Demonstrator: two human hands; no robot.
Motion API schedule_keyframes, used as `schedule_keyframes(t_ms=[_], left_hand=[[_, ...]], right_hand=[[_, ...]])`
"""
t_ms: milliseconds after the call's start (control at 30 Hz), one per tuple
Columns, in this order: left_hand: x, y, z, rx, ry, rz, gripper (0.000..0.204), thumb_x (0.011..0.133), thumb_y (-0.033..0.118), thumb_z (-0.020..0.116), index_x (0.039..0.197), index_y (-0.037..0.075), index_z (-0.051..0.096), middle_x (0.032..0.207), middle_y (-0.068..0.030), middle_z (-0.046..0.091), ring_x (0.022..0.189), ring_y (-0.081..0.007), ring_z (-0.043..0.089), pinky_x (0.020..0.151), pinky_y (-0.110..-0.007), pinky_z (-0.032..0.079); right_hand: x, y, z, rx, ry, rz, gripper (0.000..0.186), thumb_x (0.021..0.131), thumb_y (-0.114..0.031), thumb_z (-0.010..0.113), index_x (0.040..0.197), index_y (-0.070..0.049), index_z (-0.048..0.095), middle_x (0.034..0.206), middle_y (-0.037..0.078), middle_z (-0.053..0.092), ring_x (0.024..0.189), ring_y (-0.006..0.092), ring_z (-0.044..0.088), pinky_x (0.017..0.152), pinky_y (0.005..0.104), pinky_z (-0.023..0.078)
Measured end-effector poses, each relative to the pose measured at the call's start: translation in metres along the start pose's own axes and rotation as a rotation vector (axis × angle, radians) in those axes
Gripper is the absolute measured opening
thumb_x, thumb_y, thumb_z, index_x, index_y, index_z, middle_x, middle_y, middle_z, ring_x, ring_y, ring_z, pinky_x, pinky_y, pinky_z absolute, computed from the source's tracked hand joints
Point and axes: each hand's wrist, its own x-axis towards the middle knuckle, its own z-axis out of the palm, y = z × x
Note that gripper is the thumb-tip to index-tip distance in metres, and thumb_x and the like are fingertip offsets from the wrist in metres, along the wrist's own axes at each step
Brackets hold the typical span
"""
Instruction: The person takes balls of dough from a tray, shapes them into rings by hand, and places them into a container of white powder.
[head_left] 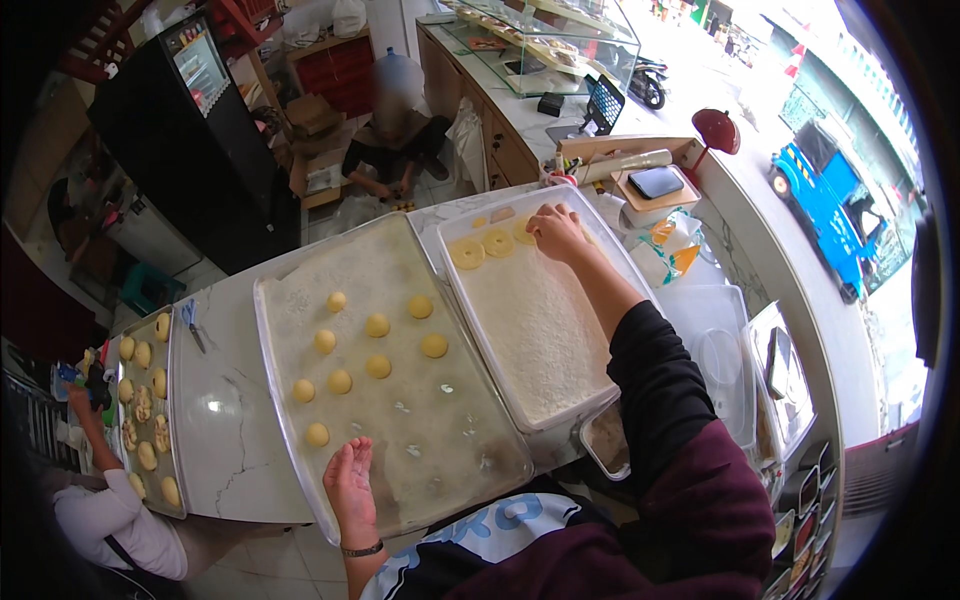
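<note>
My right hand [560,232] reaches into the far end of a white, flour-dusted tray [540,330]. Its fingers are bent down and drawn together at the edge of a dough ring [522,232], which they partly cover. Two more flat dough rings, one of them the leftmost ring [466,253], lie beside it in a row. Low over the near left of a large metal tray [480,440] is my left hand [352,490], palm turned up, fingers extended, holding nothing. Several round dough balls [377,325] sit spread over that metal tray, the nearest [317,434] just beyond my left fingertips.
At the left, a person in a white shirt [120,520] works beside a tray of shaped buns [146,455]. Scissors [194,330] lie on the marble counter. Another person [395,140] crouches beyond it. A phone [655,182] and clear plastic lids [710,350] are at the right.
</note>
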Motion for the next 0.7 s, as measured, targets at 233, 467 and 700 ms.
schedule_keyframes(t_ms=[233,467,700], left_hand=[[0.003,-0.002,-0.001,0.003,-0.017,-0.006,0.014,0.086,0.014,0.056,0.09,0.002,0.06,0.092,-0.01,0.063,0.092,-0.0205,0.06,0.089,-0.033,0.043],[0.003,-0.003,-0.003,0.02,-0.016,-0.003,0.016,0.086,0.016,0.056,0.091,0.002,0.059,0.095,-0.0101,0.062,0.094,-0.0221,0.059,0.09,-0.035,0.042],[0.005,-0.001,-0.005,0.01,-0.017,-0.015,0.015,0.086,0.016,0.056,0.091,0.002,0.059,0.094,-0.0096,0.062,0.094,-0.0217,0.059,0.091,-0.035,0.042]], right_hand=[[0.0,-0.032,-0.005,0.091,-0.046,-0.188,0.019,0.077,-0.016,0.053,0.089,-0.022,0.066,0.108,0.003,0.049,0.11,0.0227,0.038,0.09,0.0417,0.029],[0.001,-0.033,0.003,0.043,-0.078,-0.164,0.019,0.078,-0.018,0.052,0.09,-0.024,0.066,0.109,0.002,0.048,0.11,0.0216,0.037,0.091,0.0435,0.028],[-0.003,-0.034,-0.002,0.018,-0.12,-0.142,0.023,0.078,-0.017,0.051,0.095,-0.024,0.065,0.111,0.003,0.048,0.114,0.0221,0.035,0.093,0.0434,0.027]])
